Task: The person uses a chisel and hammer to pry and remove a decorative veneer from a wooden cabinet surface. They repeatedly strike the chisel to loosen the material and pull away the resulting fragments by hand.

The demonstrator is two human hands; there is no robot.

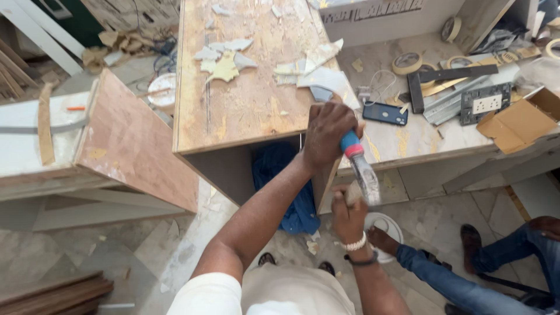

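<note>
A raw plywood cabinet [245, 99] with a scuffed, glue-stained top stands just behind the left hand [326, 135], its open front below showing blue cloth [291, 192]. To the right of both hands runs a pale, dusty desk [420, 137]; a flat brown cardboard box [516, 123] lies open far right on it, with a ribbed metal strip [446, 105], a grey socket plate [485, 104], a dark phone [385, 113] near the left hand, and rings of masking tape [407, 62] beyond. The left hand is clenched round the blue-and-red handle of a brush [360, 166], whose metal ferrule and pale bristles point down to the right hand [349, 217]. The right hand, with bead bracelets at the wrist, is closed against the bristle end; what it grips there is too blurred to tell. A white round tub [388, 228] sits on the marble floor [116, 251] just right of it.
</note>
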